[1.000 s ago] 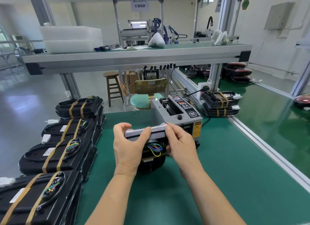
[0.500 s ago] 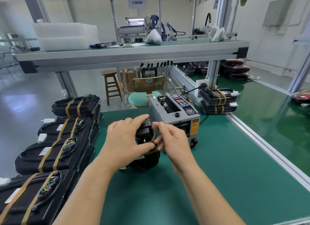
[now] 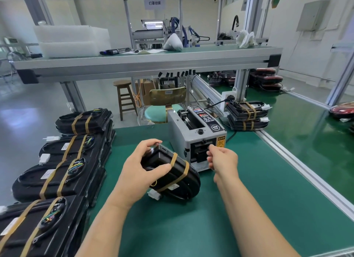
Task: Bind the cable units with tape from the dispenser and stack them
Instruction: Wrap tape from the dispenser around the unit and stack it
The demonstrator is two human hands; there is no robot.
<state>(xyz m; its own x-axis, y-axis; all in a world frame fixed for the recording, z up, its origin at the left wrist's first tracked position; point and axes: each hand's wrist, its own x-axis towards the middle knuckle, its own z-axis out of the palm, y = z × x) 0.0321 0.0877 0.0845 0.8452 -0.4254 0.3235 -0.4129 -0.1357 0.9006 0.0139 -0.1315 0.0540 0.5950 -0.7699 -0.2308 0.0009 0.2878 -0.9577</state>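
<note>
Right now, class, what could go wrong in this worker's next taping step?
1. The right hand is at the outlet of the tape dispenser, beside its caution label; the cutter might nick a finger.
2. The left hand alone holds the cable unit tilted; it may slip, straining its white connector.

Wooden stool (image 3: 122, 83) — teal chair (image 3: 157, 112) beside.
</note>
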